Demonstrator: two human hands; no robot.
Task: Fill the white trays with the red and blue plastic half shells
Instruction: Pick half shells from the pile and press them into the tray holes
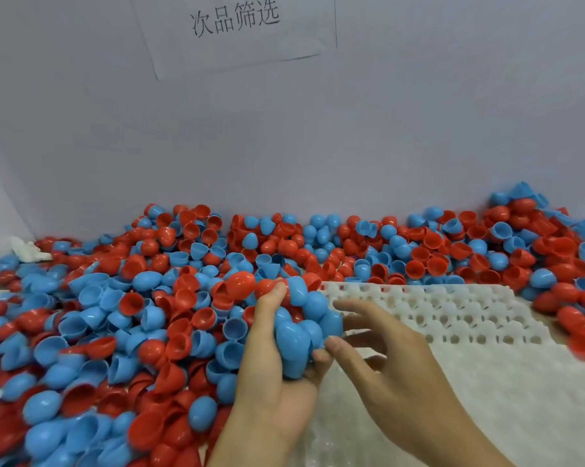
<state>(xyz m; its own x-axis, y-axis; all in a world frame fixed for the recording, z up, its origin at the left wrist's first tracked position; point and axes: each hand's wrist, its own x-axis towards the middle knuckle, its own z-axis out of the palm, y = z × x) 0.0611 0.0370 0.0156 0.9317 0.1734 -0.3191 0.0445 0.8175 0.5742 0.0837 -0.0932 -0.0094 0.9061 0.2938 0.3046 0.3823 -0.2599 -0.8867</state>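
Observation:
My left hand [270,382] grips a curved stack of nested half shells [301,328], mostly blue with red ones at its far end. My right hand [385,358] is beside it, fingers spread, its thumb and a fingertip touching the near blue shell of the stack. A white tray [452,318] with rows of round sockets lies under and to the right of my hands; its visible sockets hold no shells. A large loose pile of red and blue half shells [132,315] covers the table to the left and behind.
More shells [570,264] heap up at the right beyond the tray. A pale wall with a paper sign [237,28] stands close behind the pile. A crumpled white cloth [28,249] lies at the far left.

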